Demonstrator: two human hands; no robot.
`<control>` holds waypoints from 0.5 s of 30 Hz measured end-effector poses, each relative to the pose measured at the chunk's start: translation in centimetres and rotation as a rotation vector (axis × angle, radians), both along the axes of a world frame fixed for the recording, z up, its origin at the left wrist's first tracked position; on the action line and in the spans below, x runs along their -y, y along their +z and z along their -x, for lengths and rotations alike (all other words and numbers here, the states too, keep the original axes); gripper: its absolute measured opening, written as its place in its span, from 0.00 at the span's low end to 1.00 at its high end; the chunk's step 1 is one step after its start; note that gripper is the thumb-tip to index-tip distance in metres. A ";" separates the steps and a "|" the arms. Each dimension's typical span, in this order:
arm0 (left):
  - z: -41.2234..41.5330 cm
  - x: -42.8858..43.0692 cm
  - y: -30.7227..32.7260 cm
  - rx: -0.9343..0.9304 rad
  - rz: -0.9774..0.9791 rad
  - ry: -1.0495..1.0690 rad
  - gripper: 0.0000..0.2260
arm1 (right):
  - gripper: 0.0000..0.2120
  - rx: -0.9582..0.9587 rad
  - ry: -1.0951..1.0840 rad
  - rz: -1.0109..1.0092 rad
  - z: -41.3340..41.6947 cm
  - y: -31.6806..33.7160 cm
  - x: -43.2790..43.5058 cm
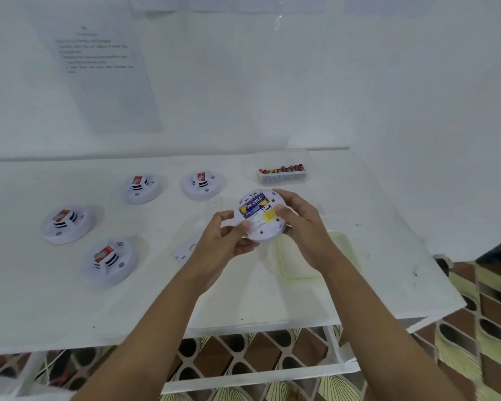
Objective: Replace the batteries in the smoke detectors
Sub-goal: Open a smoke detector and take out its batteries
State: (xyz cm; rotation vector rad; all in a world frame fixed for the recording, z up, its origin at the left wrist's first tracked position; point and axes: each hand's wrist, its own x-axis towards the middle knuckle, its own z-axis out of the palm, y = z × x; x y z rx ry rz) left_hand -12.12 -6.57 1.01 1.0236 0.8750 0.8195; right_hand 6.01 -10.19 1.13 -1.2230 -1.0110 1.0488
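Gripped from both sides and lifted clear of the table (243, 302): one smoke detector (262, 227). Clasped at the near-left rim by the left hand (229, 238), fingers curled beneath and thumb pressed on the upturned face. Clasped at the far-right rim by the right hand (304, 227), thumb laid beside the yellow label (269, 216). Turned underside-up, most likely to bare the battery bay for the swap. Seated in that bay, a single blue-and-yellow battery (252, 208), not yet pulled. Judged the old cell, so the removal step just opening for this unit.

Directly beneath the left wrist, flat on the table: one white round plate (184, 251), probably this unit's twisted-off base, parked close for refitting. Beneath the right forearm: one shallow green-rimmed tray (344, 250), handy for spent cells.

Just beyond the grip, slightly right: one clear box (282, 157) of red batteries (281, 169), stood in a single row, too small and blurred to count. Kept within short reach of the right hand.

Left of the grip, well apart from it: four more detectors, all dome-up with red labels, two beyond (141, 188) (203, 185) and two nearer (67, 224) (109, 260). Five detectors altogether, only one opened. Spaced apart, seemingly queued for their turn.
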 end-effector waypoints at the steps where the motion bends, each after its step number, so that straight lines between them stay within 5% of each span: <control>1: -0.3 -0.3 0.0 -0.011 -0.007 0.010 0.14 | 0.13 0.016 0.000 0.003 -0.6 0.3 -0.3; 9: -4.3 -2.4 1.3 -0.099 -0.160 -0.066 0.12 | 0.05 0.158 -0.004 0.034 -5.9 1.4 -2.7; 15: -8.0 -3.7 1.8 0.028 -0.073 0.017 0.10 | 0.25 0.222 0.226 -0.007 -9.4 2.3 -3.2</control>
